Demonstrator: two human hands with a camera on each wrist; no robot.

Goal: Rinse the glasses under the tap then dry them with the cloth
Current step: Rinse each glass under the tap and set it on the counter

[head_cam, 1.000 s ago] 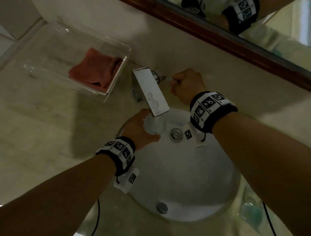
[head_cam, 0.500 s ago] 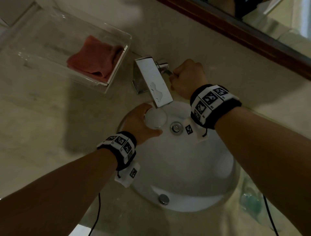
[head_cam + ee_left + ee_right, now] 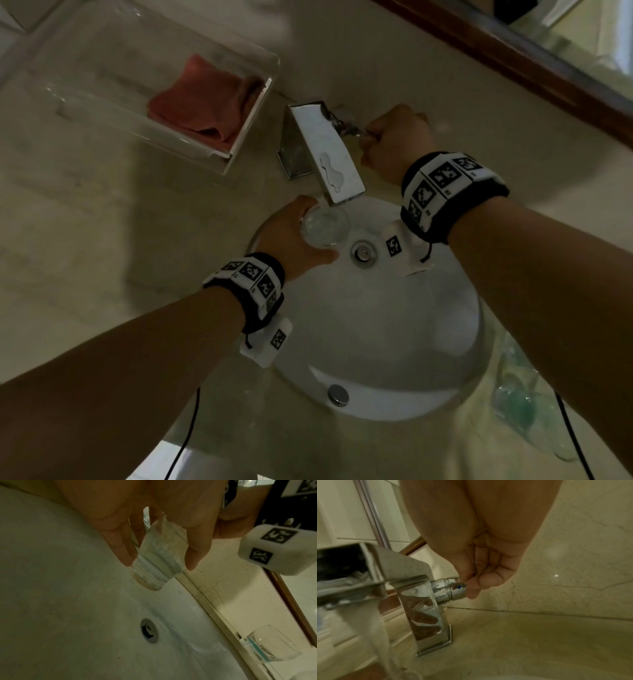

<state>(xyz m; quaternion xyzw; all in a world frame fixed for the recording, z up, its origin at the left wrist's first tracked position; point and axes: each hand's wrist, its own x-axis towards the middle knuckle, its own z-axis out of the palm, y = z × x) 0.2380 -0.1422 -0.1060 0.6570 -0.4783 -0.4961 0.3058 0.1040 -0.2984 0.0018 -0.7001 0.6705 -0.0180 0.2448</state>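
My left hand point(image 3: 298, 236) grips a clear glass point(image 3: 324, 226) and holds it just under the spout of the chrome tap point(image 3: 325, 154), over the white sink point(image 3: 376, 335). In the left wrist view my fingers point(image 3: 125, 553) and thumb wrap the tilted glass point(image 3: 161, 547), which has water in it. My right hand point(image 3: 397, 144) pinches the tap handle point(image 3: 456, 588) at the tap's right side. Water point(image 3: 373, 628) streams from the spout. A red cloth point(image 3: 205, 102) lies folded in a clear tray point(image 3: 236, 150) at the back left.
A second clear glass point(image 3: 272, 646) stands on the counter to the right of the sink, next to more glassware point(image 3: 513, 407). The drain point(image 3: 363, 253) sits in the basin's middle. A wood-framed mirror point(image 3: 513, 58) runs along the back wall.
Both hands keep their holds on the glass and the tap handle. The glass has filled with frothy water under the spout.
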